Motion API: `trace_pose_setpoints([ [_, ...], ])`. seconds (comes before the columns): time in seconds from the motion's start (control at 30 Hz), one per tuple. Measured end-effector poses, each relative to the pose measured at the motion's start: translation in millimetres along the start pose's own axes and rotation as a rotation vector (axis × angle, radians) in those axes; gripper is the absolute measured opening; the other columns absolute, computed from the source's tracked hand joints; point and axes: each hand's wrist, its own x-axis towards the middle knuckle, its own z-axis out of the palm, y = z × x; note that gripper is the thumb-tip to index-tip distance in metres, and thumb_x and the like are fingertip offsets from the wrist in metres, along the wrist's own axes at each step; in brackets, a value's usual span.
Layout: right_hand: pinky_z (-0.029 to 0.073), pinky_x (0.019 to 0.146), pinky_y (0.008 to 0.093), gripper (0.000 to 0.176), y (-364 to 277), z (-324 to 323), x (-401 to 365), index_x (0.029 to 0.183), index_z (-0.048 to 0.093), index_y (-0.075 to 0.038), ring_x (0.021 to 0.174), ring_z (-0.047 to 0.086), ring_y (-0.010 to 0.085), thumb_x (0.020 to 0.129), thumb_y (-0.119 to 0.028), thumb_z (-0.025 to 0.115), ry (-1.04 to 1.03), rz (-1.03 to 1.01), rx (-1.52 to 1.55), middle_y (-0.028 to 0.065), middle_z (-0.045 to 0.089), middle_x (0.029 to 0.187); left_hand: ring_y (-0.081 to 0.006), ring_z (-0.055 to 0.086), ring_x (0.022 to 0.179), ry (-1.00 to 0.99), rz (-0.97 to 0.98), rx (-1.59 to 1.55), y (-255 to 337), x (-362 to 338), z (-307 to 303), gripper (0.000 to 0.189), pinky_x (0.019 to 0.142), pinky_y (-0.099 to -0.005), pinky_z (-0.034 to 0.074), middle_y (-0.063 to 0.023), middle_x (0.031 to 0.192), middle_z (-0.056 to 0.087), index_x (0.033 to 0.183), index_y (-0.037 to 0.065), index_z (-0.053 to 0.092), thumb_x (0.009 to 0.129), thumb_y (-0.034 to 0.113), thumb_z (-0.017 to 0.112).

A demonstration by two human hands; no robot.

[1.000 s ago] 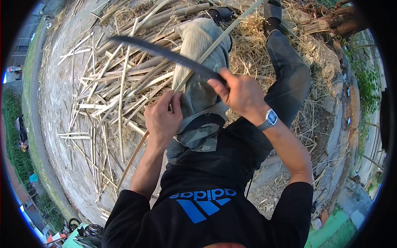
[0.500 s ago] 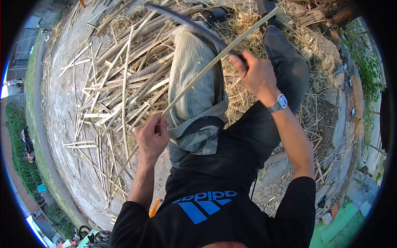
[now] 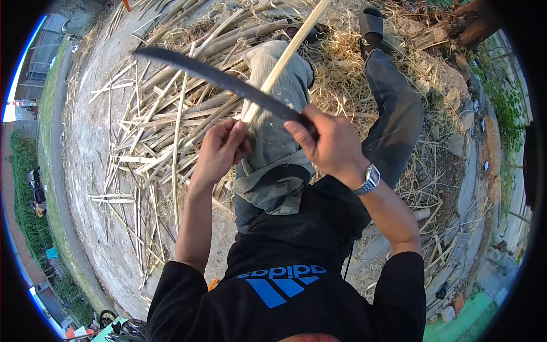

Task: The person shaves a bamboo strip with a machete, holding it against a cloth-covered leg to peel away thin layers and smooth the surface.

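Note:
My left hand (image 3: 221,147) is closed around the lower end of a long pale bamboo strip (image 3: 293,45), which slants up and away to the right over my leg. In my right hand (image 3: 336,139) I grip the handle of a long, dark, curved knife (image 3: 211,74). Its blade points to the upper left and crosses over the strip just above my left fingers. Beneath them, a pale cloth wrap (image 3: 273,137) covers my bent leg. A watch (image 3: 370,178) sits on my right wrist.
Split bamboo strips (image 3: 176,125) lie in a loose heap on the concrete ground (image 3: 85,171) to the left. Curly shavings (image 3: 336,74) cover the ground between my legs. A rough log (image 3: 467,25) lies at the upper right, near stones and rubble.
The knife has come down and closer, its blade now lying across the strip near my left hand. My left hand has risen, and the strip stands steeper and nearer the camera.

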Motion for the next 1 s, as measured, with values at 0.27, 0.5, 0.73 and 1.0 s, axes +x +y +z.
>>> trace_pose_setpoints([
  [0.27, 0.049, 0.046, 0.0445, 0.051, 15.9, 31.3, -1.2, 0.091, 0.063, -0.008, 0.052, 0.065, 0.0363, 0.102, -0.058, 0.058, -0.161, -0.005, -0.291, 0.0120, 0.060, 0.055, -0.0096, 0.059, 0.063, 0.176, 0.067, 0.397, -30.9, -29.4, -16.9, 0.026, 0.061, -0.0275, 0.049, -0.0041, 0.079, 0.067, 0.118, -0.004, 0.062, 0.106, 0.019, 0.061],
  [0.5, 0.053, 0.046, 0.0473, 0.055, 10.4, 31.3, -1.6, 0.094, 0.067, -0.007, 0.051, 0.067, 0.0375, 0.103, -0.059, 0.053, -0.230, 0.011, -0.226, 0.0151, 0.061, 0.053, -0.0004, 0.044, 0.056, 0.247, -0.052, 0.126, -62.7, -63.4, -38.1, 0.024, 0.050, -0.0210, 0.033, 0.0027, 0.069, 0.062, 0.101, -0.002, 0.071, 0.107, 0.019, 0.062],
  [0.73, 0.050, 0.049, 0.0458, 0.045, 14.8, 24.3, 11.8, 0.093, 0.064, -0.007, 0.056, 0.066, 0.0373, 0.102, -0.051, 0.061, -0.249, -0.102, -0.274, 0.0140, 0.061, 0.057, -0.0006, 0.040, 0.052, 0.066, -0.139, -0.324, -31.6, -5.3, -0.9, 0.033, 0.045, -0.0208, 0.028, 0.0043, 0.068, 0.057, 0.094, -0.002, 0.070, 0.107, 0.028, 0.065],
  [1.0, 0.051, 0.044, 0.0458, 0.048, 4.3, 20.8, 8.9, 0.086, 0.062, -0.009, 0.048, 0.066, 0.0342, 0.105, -0.053, 0.055, -0.137, -0.188, -0.403, 0.0126, 0.059, 0.050, -0.0003, 0.040, 0.051, 0.202, 0.020, -0.113, -16.2, 6.9, 30.0, 0.033, 0.045, -0.0195, 0.027, 0.0034, 0.069, 0.056, 0.092, -0.001, 0.068, 0.107, 0.028, 0.064],
])
